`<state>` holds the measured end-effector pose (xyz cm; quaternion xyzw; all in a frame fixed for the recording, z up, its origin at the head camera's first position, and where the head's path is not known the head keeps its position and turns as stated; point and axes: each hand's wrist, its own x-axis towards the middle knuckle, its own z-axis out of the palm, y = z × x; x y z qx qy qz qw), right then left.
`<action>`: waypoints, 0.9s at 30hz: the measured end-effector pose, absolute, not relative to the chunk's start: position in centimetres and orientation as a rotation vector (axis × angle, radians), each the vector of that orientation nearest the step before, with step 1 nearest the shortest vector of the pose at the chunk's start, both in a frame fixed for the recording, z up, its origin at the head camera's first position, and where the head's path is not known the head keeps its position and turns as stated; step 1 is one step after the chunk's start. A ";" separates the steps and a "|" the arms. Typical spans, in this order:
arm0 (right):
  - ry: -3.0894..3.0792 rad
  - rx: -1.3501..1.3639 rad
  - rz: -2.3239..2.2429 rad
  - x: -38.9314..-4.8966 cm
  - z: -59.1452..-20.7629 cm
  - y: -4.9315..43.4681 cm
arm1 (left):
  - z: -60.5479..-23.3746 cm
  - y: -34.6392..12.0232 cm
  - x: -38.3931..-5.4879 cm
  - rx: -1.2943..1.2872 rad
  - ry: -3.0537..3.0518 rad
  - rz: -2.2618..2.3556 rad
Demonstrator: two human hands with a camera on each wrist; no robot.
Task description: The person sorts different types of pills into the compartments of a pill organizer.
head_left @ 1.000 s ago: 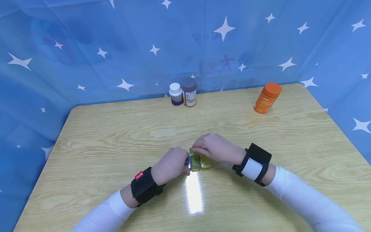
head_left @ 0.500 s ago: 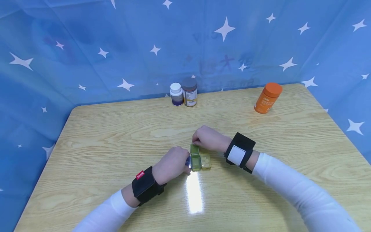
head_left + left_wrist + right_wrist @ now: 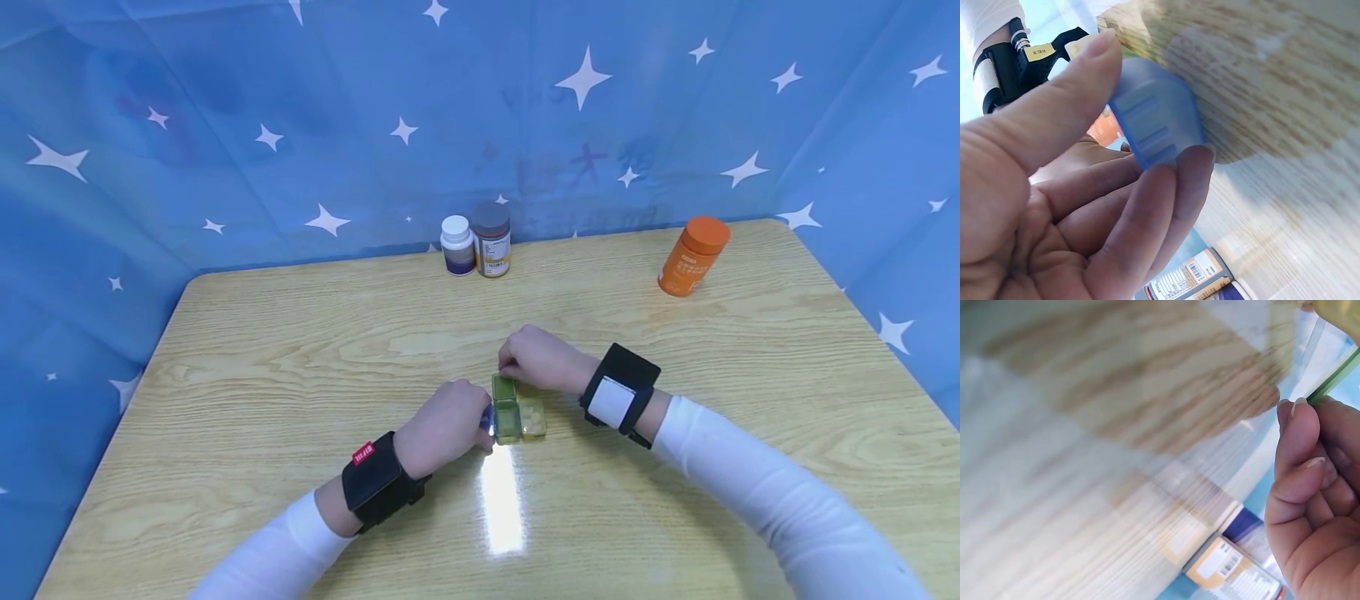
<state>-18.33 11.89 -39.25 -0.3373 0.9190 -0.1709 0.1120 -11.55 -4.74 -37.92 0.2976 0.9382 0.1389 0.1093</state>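
Compartmented box (image 3: 508, 423), lower centre of frame — left fingers (image 3: 1138, 225) pinch blue end (image 3: 1159, 119), right fingers (image 3: 1298, 434) pinch green lid (image 3: 504, 387) by far edge.

On the tabletop (image 3: 300, 342), three compartments are lined up side by side: the left compartment (image 3: 1159, 119) is held at its side by the left hand (image 3: 446, 423), and the middle compartment (image 3: 507, 423) is placed between it and the right compartment (image 3: 533, 418). Behind the middle compartment, a lid (image 3: 504, 387) is pinched at its far end by the right hand (image 3: 546, 360), which is held behind the right compartment. Near the back edge, beyond the hands, the left bottle (image 3: 457, 246) is set just beside the right bottle (image 3: 492, 250). Well apart, toward the right back corner, a jar (image 3: 692, 257) is placed. Behind everything, a curtain (image 3: 360, 158) is hung.
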 end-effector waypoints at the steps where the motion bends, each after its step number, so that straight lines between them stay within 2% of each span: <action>1: 2.693 -0.988 -0.509 -18.4 -39.3 11.9 | -37.9 -4.8 -11.6 0.872 2.758 0.403; 8: 2.664 -0.918 -0.621 -18.8 -38.8 12.4 | -37.9 -4.9 -11.7 0.860 2.736 0.429; 12: 2.707 -0.776 -0.818 -19.8 -37.4 13.0 | -37.8 -5.1 -11.8 0.827 2.696 0.490; 21: 2.943 -0.389 -1.009 -25.6 -35.0 12.8 | -36.4 -6.7 -12.7 0.744 2.731 0.535; 27: 2.879 -0.216 -1.113 -29.1 -35.0 12.7 | -35.8 -7.3 -13.3 0.642 2.883 0.664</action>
